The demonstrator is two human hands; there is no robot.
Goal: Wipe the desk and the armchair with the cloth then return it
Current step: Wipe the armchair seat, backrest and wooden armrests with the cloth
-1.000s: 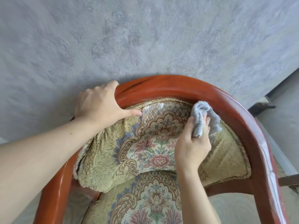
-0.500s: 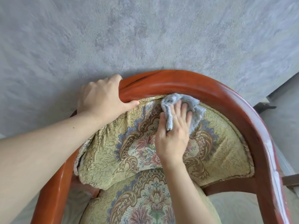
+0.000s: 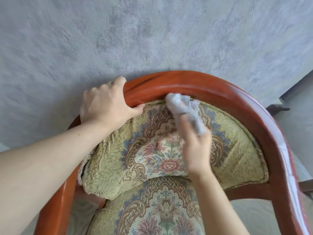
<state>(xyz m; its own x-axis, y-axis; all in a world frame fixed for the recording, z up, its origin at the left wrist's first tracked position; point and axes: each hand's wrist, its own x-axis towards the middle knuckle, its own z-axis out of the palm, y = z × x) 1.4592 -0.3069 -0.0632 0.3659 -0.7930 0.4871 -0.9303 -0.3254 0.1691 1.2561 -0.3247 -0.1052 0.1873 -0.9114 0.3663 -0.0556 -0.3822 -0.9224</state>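
From the head view, the armchair (image 3: 169, 150) filled the lower frame, its curved reddish wooden rail (image 3: 211, 83) arching over a back cushion (image 3: 132, 150) of gold fabric with a floral medallion. The left hand (image 3: 105, 102) gripped the rail at the top left of that arch — fingers wrapped over the far side of the wood, thumb hooked under its near edge against the top of the cushion.

The right hand (image 3: 196, 148) lay over the cushion, right of the medallion's centre, blurred by motion. It held the cloth (image 3: 184, 111), a pale grey bunch; the fingers seemed closed around its lower end, though the blur hid exactly how they lay. The cloth's upper end touched the cushion just below the middle of the rail, near the left thumb but apart from it.

Below the back cushion, the seat cushion (image 3: 159, 209) showed the same pattern. Behind the rail stood a grey textured wall (image 3: 152, 34). At the right end of the rail, a dark wooden piece (image 3: 277, 109) jutted out — too small to identify.
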